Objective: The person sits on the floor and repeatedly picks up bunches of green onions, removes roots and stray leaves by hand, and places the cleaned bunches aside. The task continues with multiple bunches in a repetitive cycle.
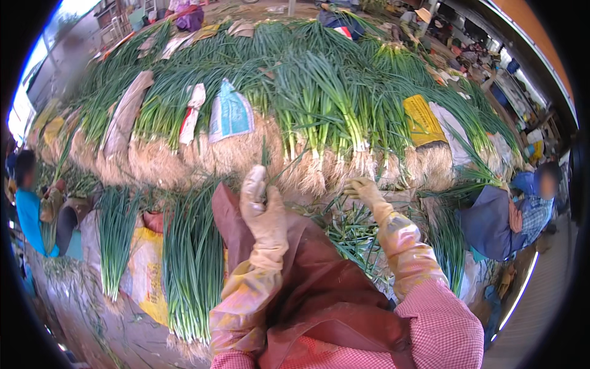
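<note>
My left hand, in a pale, soiled glove, is raised over my dark red apron with thumb and fingers apart. A green leaf shows just past its fingertips; whether they touch it I cannot tell. My right hand, gloved alike, reaches forward with spread fingers and holds nothing. Beyond it stand spring onions with pale roots, at the near edge of a wide green heap. A brighter bunch of spring onions lies on top. Loose green leaves cover the ground under my right forearm.
Bundles of spring onions lie to my left and right. Beside the left one is a yellow and white sack. Co-workers sit at the left and right. Sacks, one of them blue, lie over the heap.
</note>
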Demonstrator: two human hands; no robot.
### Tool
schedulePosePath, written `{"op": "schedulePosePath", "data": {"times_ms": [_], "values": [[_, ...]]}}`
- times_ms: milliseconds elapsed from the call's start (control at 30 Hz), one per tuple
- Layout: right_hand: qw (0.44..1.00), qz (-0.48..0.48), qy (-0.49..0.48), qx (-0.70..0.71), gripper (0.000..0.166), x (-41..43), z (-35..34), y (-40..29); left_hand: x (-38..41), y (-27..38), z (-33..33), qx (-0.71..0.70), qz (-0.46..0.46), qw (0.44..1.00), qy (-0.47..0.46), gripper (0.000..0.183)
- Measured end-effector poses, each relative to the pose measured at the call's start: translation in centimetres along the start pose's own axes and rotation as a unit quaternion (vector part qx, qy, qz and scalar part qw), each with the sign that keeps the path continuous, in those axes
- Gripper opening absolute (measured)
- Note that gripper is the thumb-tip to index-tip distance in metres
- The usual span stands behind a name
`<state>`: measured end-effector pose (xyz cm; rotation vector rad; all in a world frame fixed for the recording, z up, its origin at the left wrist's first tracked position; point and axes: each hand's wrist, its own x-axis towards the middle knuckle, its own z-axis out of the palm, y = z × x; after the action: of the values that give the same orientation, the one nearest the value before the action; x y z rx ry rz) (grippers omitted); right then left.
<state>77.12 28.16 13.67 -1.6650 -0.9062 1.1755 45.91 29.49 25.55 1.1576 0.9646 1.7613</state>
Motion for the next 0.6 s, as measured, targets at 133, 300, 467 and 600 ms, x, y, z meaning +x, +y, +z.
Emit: {"op": "schedulePosePath", "data": {"times_ms": [133, 300, 467, 600], "values": [[0.996, -0.032, -0.055, -0.07, 0.029, 2.2, 3.8, -1.7, -2.3, -5.0, 4.0, -0.037, -0.071, 0.996, -0.033, 0.045], [0.925, -0.094, 0.053, -0.364, 0.047, 5.2, 8.3, -3.0, -3.0, -11.0, 3.9, 0.028, -0.166, 0.985, -0.027, 0.037], [0.913, -0.092, 0.067, -0.392, 0.05, 7.6, 10.0, -4.1, -2.1, -13.7, 3.9, 0.031, -0.195, 0.98, -0.014, 0.033], [0.972, -0.082, 0.015, -0.221, 0.027, 4.6, 11.1, -8.0, -1.2, -16.2, 2.8, 0.004, -0.262, 0.965, -0.001, 0.032]]}}
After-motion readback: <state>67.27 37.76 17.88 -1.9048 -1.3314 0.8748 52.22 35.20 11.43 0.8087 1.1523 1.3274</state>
